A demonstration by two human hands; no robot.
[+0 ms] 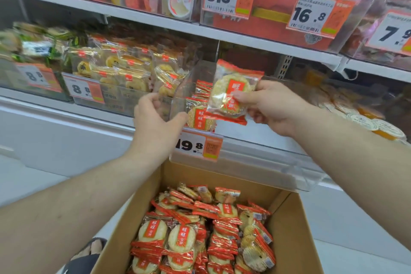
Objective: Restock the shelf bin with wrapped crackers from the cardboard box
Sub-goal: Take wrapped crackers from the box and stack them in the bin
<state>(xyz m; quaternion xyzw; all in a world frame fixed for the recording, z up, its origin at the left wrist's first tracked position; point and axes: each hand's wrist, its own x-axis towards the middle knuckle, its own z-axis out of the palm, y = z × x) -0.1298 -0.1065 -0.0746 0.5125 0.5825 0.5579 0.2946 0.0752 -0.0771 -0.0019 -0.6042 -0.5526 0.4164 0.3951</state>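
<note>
My right hand [273,107] pinches one wrapped cracker [231,90], a round rice cracker in a clear and red wrapper, held upright above the clear shelf bin [255,162]. Inside the bin's left end stand several crackers [200,104] in a row. My left hand [155,118] grips the bin's left front corner, thumb against its front wall. An open cardboard box [291,229] below holds several more wrapped crackers [200,233].
A price tag reading 19.8 [198,145] hangs on the bin's front. Bins of other wrapped pastries [124,69] stand to the left, more snack bins on the upper shelf [266,6] and to the right. A sandalled foot [89,251] shows beside the box.
</note>
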